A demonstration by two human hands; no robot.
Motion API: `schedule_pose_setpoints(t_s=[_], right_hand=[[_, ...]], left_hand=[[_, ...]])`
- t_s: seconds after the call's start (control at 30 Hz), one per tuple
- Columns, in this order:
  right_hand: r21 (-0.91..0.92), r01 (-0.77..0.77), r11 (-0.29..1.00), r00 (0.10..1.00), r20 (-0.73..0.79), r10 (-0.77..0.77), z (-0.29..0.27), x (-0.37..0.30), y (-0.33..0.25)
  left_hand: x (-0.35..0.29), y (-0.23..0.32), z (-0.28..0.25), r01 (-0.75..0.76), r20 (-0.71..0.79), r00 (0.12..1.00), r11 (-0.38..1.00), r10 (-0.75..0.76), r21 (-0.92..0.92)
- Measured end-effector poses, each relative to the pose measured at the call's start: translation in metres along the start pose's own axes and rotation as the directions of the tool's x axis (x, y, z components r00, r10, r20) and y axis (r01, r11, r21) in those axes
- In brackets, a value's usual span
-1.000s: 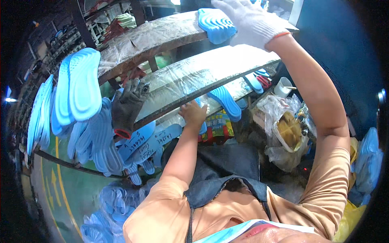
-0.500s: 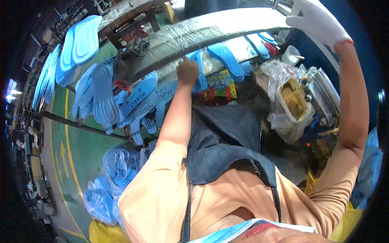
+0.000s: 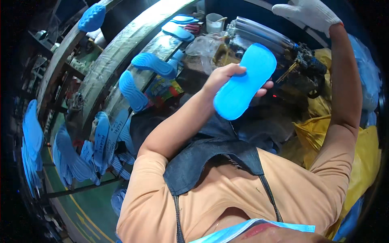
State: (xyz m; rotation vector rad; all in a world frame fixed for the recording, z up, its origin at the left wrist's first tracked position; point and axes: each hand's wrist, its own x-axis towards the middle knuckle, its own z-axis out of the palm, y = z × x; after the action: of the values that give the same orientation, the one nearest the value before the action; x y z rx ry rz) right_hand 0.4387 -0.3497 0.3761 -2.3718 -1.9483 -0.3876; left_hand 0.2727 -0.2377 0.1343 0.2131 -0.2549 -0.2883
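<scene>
My bare left hand (image 3: 219, 81) grips a flat blue insole (image 3: 245, 81) in front of my chest, with the thumb on its upper face and fingertips showing past its far edge. The insole's smooth side faces up, tilted. My right hand (image 3: 312, 15), in a white knitted glove, is raised at the top right with its thumb spread from the fingers. Part of it runs out of the picture, and I cannot tell whether it touches the dark panel behind. Other ribbed blue insoles (image 3: 150, 65) lie on the shelf left of my left hand.
A long plastic-covered bench (image 3: 117, 44) curves across the left. Insoles, some with handwriting, hang at its near end. Beyond my left hand are a clear roll (image 3: 265, 31), a white cup (image 3: 215, 23) and plastic bags. Yellow sacks (image 3: 316, 135) stand at my right.
My left hand has come from the shelf toward the right and now holds a blue insole. The view has turned to the right. My gloved right hand remains raised.
</scene>
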Motion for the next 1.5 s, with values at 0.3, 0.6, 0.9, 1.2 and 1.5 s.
schedule_pose_setpoints(t_s=[0.3,0.6,0.9,1.2,1.5], right_hand=[[0.083,0.135,0.987,0.983,0.115,-0.144,0.082,0.040,0.047],[0.458,-0.472,0.753,0.702,0.712,0.007,0.135,0.095,0.103],[0.306,-0.229,0.924,0.907,0.411,0.089,0.144,0.087,0.092],[0.449,-0.601,0.661,0.751,0.599,0.277,0.123,0.090,0.038],[0.410,-0.657,0.632,0.718,0.596,0.359,0.109,0.143,0.024]], left_hand=[[0.000,0.029,-0.048,-0.044,-0.465,0.763,0.753,0.450,0.657],[-0.140,0.141,-0.133,0.960,0.003,0.039,-0.039,0.999,0.277],[-0.169,0.174,-0.153,0.988,-0.022,0.029,-0.026,0.999,0.150],[-0.214,0.167,-0.134,0.956,-0.054,0.044,-0.026,0.998,0.293],[-0.243,0.202,-0.201,0.968,0.010,0.245,-0.245,0.969,0.055]])
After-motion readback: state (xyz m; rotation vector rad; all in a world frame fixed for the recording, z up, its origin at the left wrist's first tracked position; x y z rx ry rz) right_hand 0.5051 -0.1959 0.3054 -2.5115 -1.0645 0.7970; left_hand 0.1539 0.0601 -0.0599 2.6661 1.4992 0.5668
